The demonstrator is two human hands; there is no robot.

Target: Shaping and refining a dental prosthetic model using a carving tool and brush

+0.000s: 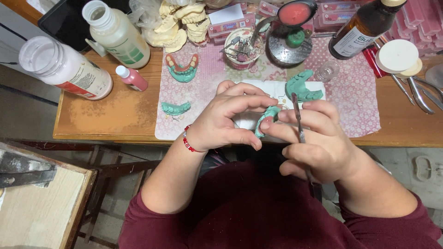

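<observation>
While your two hands meet over the front edge of the counter [115, 115], they share a small green dental cast [266, 119]. Your left hand [226, 120] is curled closed around the cast, thumb under it and fingers arched over the top; a red bead bracelet [187, 140] circles that wrist. Your right hand [318, 138] is closed too: its forefinger and thumb pinch the cast's near end, while the other fingers grip a thin metal tool [299, 121] that stands nearly upright, its tip pointing away from you, just beside the cast. The cast is off the counter, held between both hands above a white sheet [258, 87] lying on a pink patterned cloth [350, 99].

On that cloth, beyond your hands, lies a larger green cast [302, 86], and further left a green cast with pink wax [182, 67]; another small green cast [176, 108] lies near your left wrist. To the left, on bare wood, lie a white jar [64, 68] on its side, a white bottle [117, 33] and a small pink bottle [132, 77]. At the back stand pale plaster models [177, 23], a cup of instruments [240, 46], a bowl with red material [295, 14] and a brown bottle [364, 25]. Pliers [422, 92] lie at the right.
</observation>
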